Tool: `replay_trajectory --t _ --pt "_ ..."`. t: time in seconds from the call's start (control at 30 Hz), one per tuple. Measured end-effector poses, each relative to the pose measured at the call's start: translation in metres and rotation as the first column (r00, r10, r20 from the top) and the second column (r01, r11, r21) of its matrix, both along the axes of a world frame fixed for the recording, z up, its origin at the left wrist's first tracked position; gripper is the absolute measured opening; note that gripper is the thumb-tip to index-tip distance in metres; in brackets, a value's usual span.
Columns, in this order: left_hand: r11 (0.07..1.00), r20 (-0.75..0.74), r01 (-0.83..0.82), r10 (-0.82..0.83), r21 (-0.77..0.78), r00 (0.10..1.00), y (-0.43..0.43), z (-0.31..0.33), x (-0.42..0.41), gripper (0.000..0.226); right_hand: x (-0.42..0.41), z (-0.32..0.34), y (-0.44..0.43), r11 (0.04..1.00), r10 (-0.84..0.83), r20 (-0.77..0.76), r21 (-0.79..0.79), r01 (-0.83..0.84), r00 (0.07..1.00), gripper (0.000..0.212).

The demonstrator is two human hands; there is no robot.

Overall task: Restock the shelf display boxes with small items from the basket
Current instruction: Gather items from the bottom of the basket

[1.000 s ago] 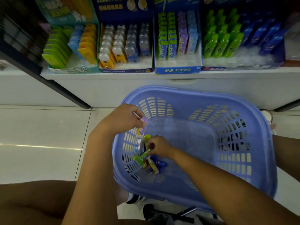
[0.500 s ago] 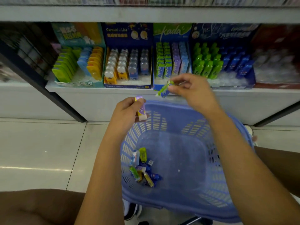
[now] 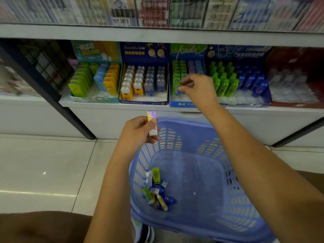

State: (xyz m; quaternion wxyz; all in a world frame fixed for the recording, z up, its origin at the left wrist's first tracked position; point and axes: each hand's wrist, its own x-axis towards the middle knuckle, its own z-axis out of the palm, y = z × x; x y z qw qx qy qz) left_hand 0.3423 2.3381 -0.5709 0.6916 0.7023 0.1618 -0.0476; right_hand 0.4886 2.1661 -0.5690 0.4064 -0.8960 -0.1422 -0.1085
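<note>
Around: yellow-and-blue display box (image 3: 143, 102) left of the right hand (image 3: 198, 88), green and blue bottles (image 3: 235, 81) to its right.
Right hand: pinches a green item (image 3: 178, 84) over the kada box (image 3: 182, 104).
Left hand (image 3: 138, 134): grips an upright purple-and-white item (image 3: 152, 120).
Basket (image 3: 245, 216): lilac slotted plastic below both hands, with glossy loose items (image 3: 156, 188) inside.

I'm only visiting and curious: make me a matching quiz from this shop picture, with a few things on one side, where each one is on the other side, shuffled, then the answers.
Things
1. small purple-and-white packet
2. small green packet
3. pile of small colourful packets

Places
A. bottom of the lavender slotted plastic basket
B. gripped in the left hand, near the basket's rim
C. pinched in the right hand at the green-topped kada display box

Pairs: 1-B, 2-C, 3-A
</note>
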Motion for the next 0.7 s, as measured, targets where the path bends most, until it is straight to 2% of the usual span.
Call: replay_trajectory --t 0.13,0.27,0.33,0.4,0.43,0.5,0.53,0.6,0.67,0.7 --pt "0.998 0.039 0.050 -0.051 0.030 0.998 -0.003 -0.004 0.003 0.009 0.006 0.001 0.006 0.994 0.046 0.078 -0.105 -0.037 0.996 0.020" --pt "0.999 0.075 0.051 -0.052 0.013 0.996 -0.008 -0.007 0.006 0.014 0.000 -0.003 0.003 0.989 0.063 0.088 -0.136 -0.050 0.994 0.023" --pt "0.999 0.099 0.037 -0.037 -0.004 0.994 -0.010 -0.008 0.007 0.015 -0.006 0.000 0.002 0.992 0.020 0.086 -0.125 -0.009 0.996 0.029" --pt "1.000 0.129 0.017 -0.017 0.003 0.991 -0.013 -0.009 0.010 0.015 -0.018 0.008 0.001 1.000 0.010 -0.009 0.012 -0.010 1.000 0.027" --pt "1.000 0.146 0.006 -0.006 -0.001 0.989 -0.016 -0.009 0.013 0.013 -0.026 0.013 0.000 0.990 0.072 -0.115 0.131 -0.056 0.991 0.022" --pt "1.000 0.184 0.010 -0.010 -0.001 0.983 -0.022 -0.007 0.017 0.011 -0.044 0.019 -0.003 0.935 0.271 -0.298 0.309 -0.176 0.915 0.013" --pt "0.999 0.205 0.028 -0.031 0.015 0.978 -0.025 -0.006 0.020 0.011 -0.051 0.019 -0.005 0.915 0.335 -0.320 0.337 -0.224 0.886 0.011" --pt "0.994 0.245 0.074 -0.093 0.084 0.965 -0.032 -0.004 0.026 0.012 -0.058 0.017 -0.011 0.879 0.370 -0.282 0.413 -0.236 0.885 0.014" --pt "0.967 0.267 0.118 -0.179 0.228 0.947 -0.040 -0.004 0.032 0.016 -0.054 0.019 -0.022 0.857 0.294 -0.215 0.491 -0.157 0.931 0.019" --pt "0.926 0.265 0.139 -0.241 0.351 0.934 -0.044 -0.004 0.035 0.021 -0.049 0.020 -0.030 0.868 0.213 -0.174 0.486 -0.105 0.961 0.019"
